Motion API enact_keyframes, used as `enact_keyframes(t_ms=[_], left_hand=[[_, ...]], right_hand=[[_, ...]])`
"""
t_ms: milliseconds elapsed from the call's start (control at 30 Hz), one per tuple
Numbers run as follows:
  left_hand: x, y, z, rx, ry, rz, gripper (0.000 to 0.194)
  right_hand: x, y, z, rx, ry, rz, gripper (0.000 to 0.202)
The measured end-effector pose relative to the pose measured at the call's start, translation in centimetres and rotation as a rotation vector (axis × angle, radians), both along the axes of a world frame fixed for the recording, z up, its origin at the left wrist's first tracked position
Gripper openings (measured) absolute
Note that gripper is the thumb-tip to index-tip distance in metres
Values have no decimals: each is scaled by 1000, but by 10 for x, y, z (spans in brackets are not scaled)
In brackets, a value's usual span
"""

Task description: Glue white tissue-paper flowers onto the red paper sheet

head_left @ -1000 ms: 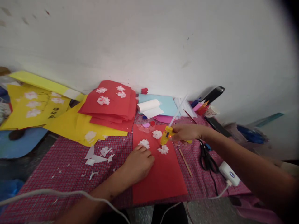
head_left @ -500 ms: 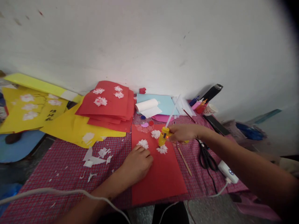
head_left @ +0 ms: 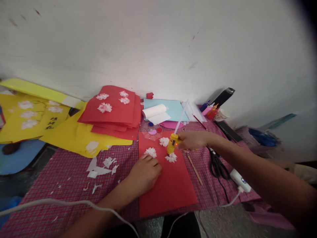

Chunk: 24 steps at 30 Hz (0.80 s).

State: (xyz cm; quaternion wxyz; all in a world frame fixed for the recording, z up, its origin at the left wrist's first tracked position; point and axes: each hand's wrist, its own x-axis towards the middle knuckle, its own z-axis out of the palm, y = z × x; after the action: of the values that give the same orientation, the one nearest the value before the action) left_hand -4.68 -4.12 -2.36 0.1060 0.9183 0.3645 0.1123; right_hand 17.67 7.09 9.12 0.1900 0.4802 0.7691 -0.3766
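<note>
A hot glue gun [head_left: 172, 144], yellow with a clear glue stick rising from its back, is gripped in my right hand [head_left: 189, 140]. It points down, its nozzle at a white paper flower [head_left: 171, 158] on a sheet of red paper [head_left: 168, 185]. Whether the nozzle touches the flower or the sheet is unclear. My left hand [head_left: 148, 172] rests on the sheet's left side with curled fingers; their tips meet the near edge of another paper flower [head_left: 151, 152] and hide what lies under them. A third paper flower [head_left: 163, 141] lies just beyond the glue gun.
Red sheets with pink-white flowers [head_left: 109, 115] are stacked behind left, over yellow paper [head_left: 74, 138]. White paper scraps [head_left: 97, 170] lie left. At right are a wooden stick [head_left: 195, 170], black scissors [head_left: 219, 167] and a white plug adapter [head_left: 240, 180]. A white cable [head_left: 81, 202] crosses in front.
The view has shifted slightly. Both hands keep nearly the same places, and the glue gun stays pointed at the same flower.
</note>
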Motion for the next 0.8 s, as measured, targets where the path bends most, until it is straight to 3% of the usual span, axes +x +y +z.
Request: enact_keyframes(t_ms=[100,800], left_hand=[[0,0,1,-6,2,-2,14],[0,1,4,-25,11,2,14]], right_hand=[[1,1,0,-50,15,29,11],[13,2,-7,6,17,-3,9]])
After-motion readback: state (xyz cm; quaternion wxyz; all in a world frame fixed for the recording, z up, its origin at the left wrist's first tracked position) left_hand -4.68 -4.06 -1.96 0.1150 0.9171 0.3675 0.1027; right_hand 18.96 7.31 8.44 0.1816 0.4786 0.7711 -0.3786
